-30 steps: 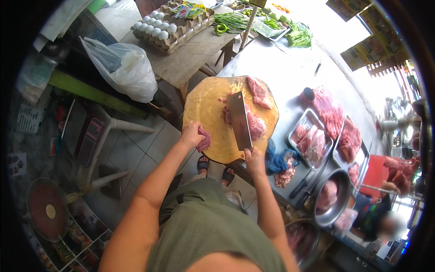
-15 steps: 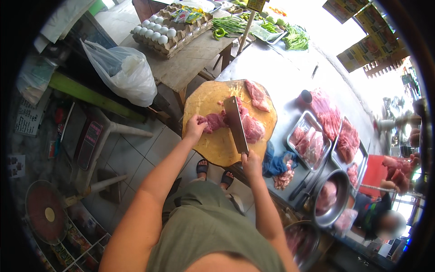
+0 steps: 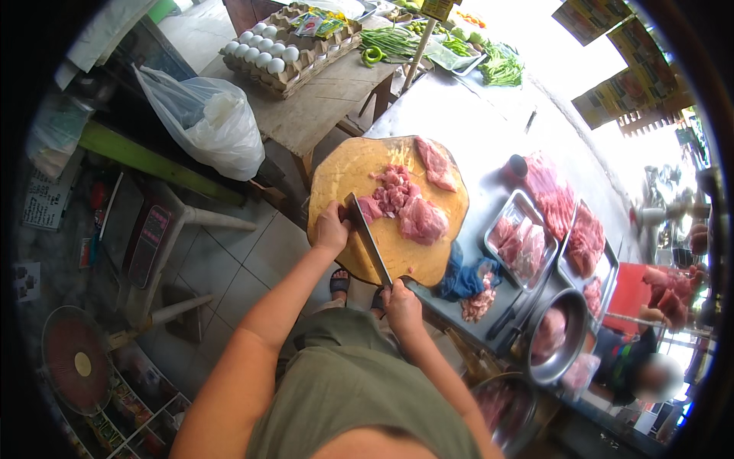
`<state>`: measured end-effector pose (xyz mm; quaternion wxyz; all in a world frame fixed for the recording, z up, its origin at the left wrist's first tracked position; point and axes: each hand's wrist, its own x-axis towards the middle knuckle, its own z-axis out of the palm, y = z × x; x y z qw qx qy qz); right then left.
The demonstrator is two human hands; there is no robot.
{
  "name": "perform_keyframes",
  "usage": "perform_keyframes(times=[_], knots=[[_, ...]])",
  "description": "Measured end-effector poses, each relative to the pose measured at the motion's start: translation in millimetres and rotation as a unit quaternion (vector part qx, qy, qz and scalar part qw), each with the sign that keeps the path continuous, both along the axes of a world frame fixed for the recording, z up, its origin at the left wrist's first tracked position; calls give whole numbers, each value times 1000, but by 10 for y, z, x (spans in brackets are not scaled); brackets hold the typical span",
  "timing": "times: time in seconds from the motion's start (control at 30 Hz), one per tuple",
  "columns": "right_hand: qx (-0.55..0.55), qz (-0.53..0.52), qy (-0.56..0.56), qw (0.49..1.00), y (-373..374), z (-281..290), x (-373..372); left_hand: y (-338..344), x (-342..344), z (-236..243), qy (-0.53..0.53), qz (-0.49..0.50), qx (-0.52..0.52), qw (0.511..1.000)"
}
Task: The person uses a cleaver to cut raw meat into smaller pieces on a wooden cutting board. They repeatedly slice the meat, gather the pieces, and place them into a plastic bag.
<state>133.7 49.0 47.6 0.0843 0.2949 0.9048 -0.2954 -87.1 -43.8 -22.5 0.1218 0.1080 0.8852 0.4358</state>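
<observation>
My right hand (image 3: 402,307) grips the handle of a cleaver (image 3: 371,245). Its long blade slants up and left over a round wooden chopping block (image 3: 336,176). Beside the blade's far end, my left hand (image 3: 332,228) is closed on the left end of a strip of meat (image 3: 370,209); fingertips and blade partly hide that end. To the right of the strip lies a heap of small cut pieces (image 3: 395,189). A larger chunk of meat (image 3: 423,220) sits near the block's right side, and a flat slice (image 3: 436,163) rests by its far edge.
On the metal table to the right are a tray of meat (image 3: 549,236), a steel bowl (image 3: 575,314), a blue cloth (image 3: 462,275) and dark-handled knives (image 3: 514,315). Egg trays (image 3: 287,80) stand far left on a wooden table, near a hanging plastic bag (image 3: 222,130).
The cleaver has moved left and toward me, from the middle of the meat to beside my left hand. My right hand moved with it. The small cut pieces are now uncovered.
</observation>
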Motion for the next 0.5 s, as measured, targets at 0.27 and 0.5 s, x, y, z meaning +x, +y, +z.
perform_keyframes(times=[0.27, 0.5], knots=[[24, 26, -6, 999, 0, -130, -732, 90, 63, -46, 110, -58, -2, 992], [26, 39, -2, 999, 71, -103, -528, -182, 104, 81, 7, -31, 11, 999]])
